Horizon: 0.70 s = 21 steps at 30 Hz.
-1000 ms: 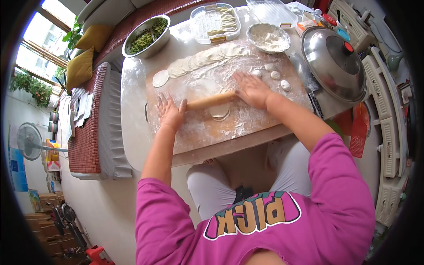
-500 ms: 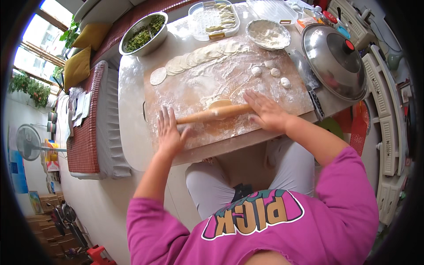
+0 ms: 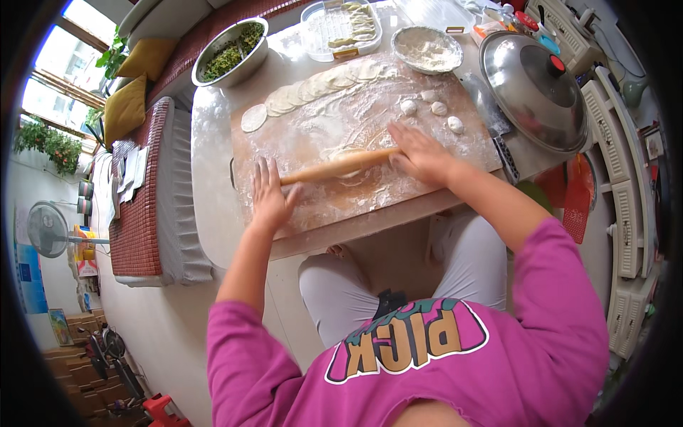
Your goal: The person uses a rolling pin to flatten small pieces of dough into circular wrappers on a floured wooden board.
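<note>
A wooden rolling pin (image 3: 340,166) lies across the floured board (image 3: 398,196), pressed from above by both my hands. My left hand (image 3: 269,198) rests on its left end, fingers stretched out. At the other end my right hand (image 3: 420,153) lies flat, fingers extended and not wrapped round the wood. A thin dough round (image 3: 350,176) shows partly from under the pin. Beyond it, overlapping dumpling wrappers (image 3: 313,87) form a curved row, ending on the left in a round wrapper (image 3: 254,118). Several small dough balls (image 3: 439,109) sit right of my right hand.
Behind the board stand a steel bowl of green filling (image 3: 231,53), a plastic box of dumplings (image 3: 343,51) and a bowl of flour (image 3: 427,51). At the right, a cleaver (image 3: 506,158) lies beside a large domed pot lid (image 3: 526,96).
Both hands have shifted slightly away from me with the rolling pin. The dough round, seen beyond the pin before, now shows mostly on its near side.
</note>
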Each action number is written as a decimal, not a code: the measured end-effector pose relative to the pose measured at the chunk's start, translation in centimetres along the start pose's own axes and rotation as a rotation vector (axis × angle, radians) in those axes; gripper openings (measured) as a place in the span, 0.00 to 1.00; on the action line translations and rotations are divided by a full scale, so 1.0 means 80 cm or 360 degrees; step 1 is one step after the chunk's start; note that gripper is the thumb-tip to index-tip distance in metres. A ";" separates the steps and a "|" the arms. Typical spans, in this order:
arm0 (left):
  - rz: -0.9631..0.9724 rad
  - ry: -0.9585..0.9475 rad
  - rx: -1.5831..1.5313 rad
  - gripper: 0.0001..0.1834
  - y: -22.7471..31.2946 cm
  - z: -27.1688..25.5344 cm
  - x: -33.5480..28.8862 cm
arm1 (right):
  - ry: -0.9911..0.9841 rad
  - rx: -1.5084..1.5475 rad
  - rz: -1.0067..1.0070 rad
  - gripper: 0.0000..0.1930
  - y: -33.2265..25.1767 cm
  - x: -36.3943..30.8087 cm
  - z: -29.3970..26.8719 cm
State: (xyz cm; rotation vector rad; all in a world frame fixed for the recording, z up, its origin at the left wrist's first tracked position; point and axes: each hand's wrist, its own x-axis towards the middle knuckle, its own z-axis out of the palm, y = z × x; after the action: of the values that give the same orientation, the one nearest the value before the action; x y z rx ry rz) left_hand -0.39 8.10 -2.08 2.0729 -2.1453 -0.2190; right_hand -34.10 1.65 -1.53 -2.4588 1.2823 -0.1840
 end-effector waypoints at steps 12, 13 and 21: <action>-0.0086 -0.0045 -0.0076 0.46 0.001 0.005 0.010 | 0.0008 0.0019 0.0117 0.31 -0.006 -0.003 -0.004; -0.0139 -0.0060 -0.0078 0.46 0.004 0.000 0.016 | 0.0004 -0.0027 0.0128 0.31 -0.006 0.003 -0.007; -0.0065 -0.0123 -0.0058 0.46 0.011 0.010 -0.058 | 0.0220 0.0017 -0.0125 0.26 -0.047 -0.086 0.019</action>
State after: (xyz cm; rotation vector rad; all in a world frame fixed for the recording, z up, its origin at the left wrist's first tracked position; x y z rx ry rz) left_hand -1.23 12.75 -2.70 2.1231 -2.1262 -0.3463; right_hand -34.81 9.56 -1.17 -2.5271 1.2359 -0.3862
